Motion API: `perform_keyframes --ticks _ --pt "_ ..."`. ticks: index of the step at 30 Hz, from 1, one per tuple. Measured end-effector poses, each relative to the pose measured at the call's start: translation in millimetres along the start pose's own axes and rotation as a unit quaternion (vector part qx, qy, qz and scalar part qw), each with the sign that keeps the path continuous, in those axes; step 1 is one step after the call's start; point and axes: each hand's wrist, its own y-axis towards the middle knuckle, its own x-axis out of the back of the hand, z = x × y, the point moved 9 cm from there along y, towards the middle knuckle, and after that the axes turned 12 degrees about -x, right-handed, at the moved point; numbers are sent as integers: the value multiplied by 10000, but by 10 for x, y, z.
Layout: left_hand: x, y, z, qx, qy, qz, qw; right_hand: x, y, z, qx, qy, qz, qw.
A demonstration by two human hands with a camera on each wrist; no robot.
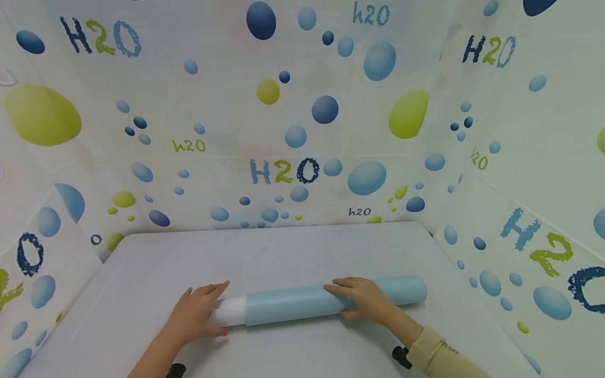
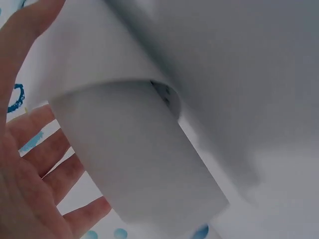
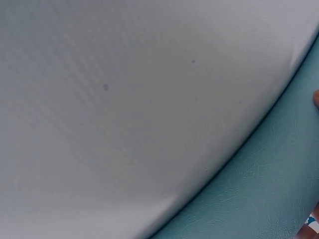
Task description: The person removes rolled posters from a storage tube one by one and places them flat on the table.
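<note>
A light blue rolled sheet (image 1: 293,304) with a fine leathery grain lies across the white table, with a white roll section (image 1: 231,312) sticking out of its left end. My left hand (image 1: 194,315) is at that white end, fingers spread on the far side and thumb on the near side. In the left wrist view a narrower white part (image 2: 139,154) comes out of a wider pale layer (image 2: 104,50), with fingertips along its edge. My right hand (image 1: 364,299) holds the blue roll right of its middle, fingers over the top and thumb on the near side.
The white tabletop (image 1: 264,252) reaches back to a fabric backdrop (image 1: 227,110) printed with bubbles and H2O lettering, which also stands on both sides. A small black device (image 1: 402,357) sits at the right wrist, and another black device (image 1: 177,370) at the left wrist.
</note>
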Motion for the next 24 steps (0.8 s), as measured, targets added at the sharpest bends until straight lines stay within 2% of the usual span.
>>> perform_keyframes --ticks 7,13,18,24 --pt "-128 173 -189 -4 -406 103 9991 -14 -1 22 74 -14 21 10000" --pt "-209 230 -258 97 -575 245 9980 -50 36 11 -213 -129 387 9989" --pt "-200 235 -278 62 -496 282 9984 -53 92 46 -171 -442 577 9972" --pt "-183 239 -273 -53 -209 124 9997 -47 97 36 -248 -664 823 9941"
